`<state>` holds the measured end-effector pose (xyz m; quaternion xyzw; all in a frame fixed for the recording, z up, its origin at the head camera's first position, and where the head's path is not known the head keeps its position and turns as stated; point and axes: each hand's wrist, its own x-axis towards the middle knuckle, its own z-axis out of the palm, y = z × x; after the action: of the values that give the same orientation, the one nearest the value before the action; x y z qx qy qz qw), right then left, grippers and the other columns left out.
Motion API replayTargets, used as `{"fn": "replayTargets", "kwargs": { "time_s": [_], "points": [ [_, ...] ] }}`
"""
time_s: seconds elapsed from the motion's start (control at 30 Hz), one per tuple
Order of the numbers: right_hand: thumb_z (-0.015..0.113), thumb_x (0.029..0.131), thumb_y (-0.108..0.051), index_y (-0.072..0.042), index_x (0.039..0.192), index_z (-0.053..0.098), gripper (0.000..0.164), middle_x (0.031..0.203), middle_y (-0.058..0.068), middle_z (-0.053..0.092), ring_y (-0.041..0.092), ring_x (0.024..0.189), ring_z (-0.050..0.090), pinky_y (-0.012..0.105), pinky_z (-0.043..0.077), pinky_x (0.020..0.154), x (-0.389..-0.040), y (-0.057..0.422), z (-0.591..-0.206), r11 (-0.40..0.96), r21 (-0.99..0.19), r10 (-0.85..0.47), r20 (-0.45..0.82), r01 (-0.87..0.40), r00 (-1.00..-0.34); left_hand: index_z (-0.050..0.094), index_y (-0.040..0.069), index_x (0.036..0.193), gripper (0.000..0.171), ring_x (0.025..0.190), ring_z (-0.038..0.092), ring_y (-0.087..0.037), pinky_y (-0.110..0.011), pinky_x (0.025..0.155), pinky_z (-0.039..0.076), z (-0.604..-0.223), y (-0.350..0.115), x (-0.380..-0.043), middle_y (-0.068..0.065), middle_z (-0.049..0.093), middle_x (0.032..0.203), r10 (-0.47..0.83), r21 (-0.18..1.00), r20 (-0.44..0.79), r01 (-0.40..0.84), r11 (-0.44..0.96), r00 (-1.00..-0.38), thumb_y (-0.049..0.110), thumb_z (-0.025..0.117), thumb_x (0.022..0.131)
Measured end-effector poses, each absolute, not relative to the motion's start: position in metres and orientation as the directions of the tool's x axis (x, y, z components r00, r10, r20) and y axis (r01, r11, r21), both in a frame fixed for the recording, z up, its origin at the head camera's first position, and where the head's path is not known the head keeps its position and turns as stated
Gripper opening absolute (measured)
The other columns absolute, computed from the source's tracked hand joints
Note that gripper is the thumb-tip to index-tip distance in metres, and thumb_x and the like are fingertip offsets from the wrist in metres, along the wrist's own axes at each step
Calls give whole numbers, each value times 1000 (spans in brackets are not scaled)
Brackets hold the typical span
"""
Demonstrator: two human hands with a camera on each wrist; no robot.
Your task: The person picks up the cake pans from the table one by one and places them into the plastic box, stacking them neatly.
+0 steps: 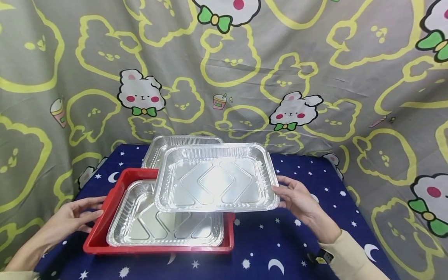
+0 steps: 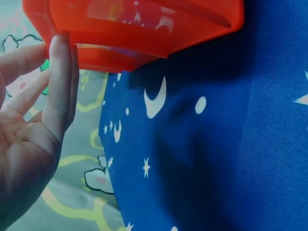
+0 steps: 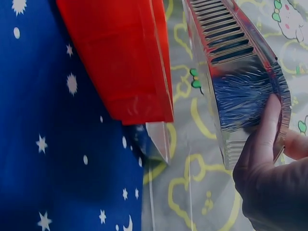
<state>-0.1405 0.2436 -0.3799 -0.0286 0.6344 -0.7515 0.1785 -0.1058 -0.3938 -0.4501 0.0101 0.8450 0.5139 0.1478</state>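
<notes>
My right hand (image 1: pixel 301 200) pinches the right rim of a rectangular aluminium foil tray (image 1: pixel 217 179), thumb on top and fingers beneath. The right wrist view shows this tray's ribbed side wall (image 3: pixel 236 72) raised beside a red plastic bin (image 3: pixel 115 57). A second foil tray (image 1: pixel 147 225) lies inside the bin, its upper right part hidden under the held tray. At the bin's left side, my left hand (image 1: pixel 70 219) touches the outside with nearly straight fingertips. Its fingers (image 2: pixel 60 72) reach the red wall in the left wrist view.
Behind the bin stands another foil tray (image 1: pixel 159 149), largely covered by the held one. A dark blue cloth (image 1: pixel 287 241) with white moons and stars covers the table. Close behind hangs a grey curtain (image 1: pixel 245 93) with cartoon animals, and it also closes in both sides.
</notes>
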Motion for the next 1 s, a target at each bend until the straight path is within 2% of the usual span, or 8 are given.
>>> {"fn": "replayTargets", "kwargs": {
  "time_s": [0.73, 1.0],
  "points": [
    [60, 103, -3, -1, 130, 48, 30, 102, -1, 79, 11, 86, 76, 30, 66, 74, -117, 218, -401, -116, -959, -409, -191, 258, -892, 35, -15, 154, 65, 95, 76, -6, -42, 73, 67, -452, -389, -103, 40, 64, 111, 166, 876, -234, -134, 463, -958, 20, 62, 107],
    [60, 103, -4, 5, 136, 41, 40, 104, -1, 78, 11, 88, 76, 31, 66, 75, -114, 207, -405, -100, -959, -411, -204, 266, -889, 37, -16, 152, 60, 95, 77, -6, -42, 72, 67, -452, -394, -104, 39, 65, 113, 182, 880, -198, -93, 466, -963, 17, 61, 108]
  ]
}}
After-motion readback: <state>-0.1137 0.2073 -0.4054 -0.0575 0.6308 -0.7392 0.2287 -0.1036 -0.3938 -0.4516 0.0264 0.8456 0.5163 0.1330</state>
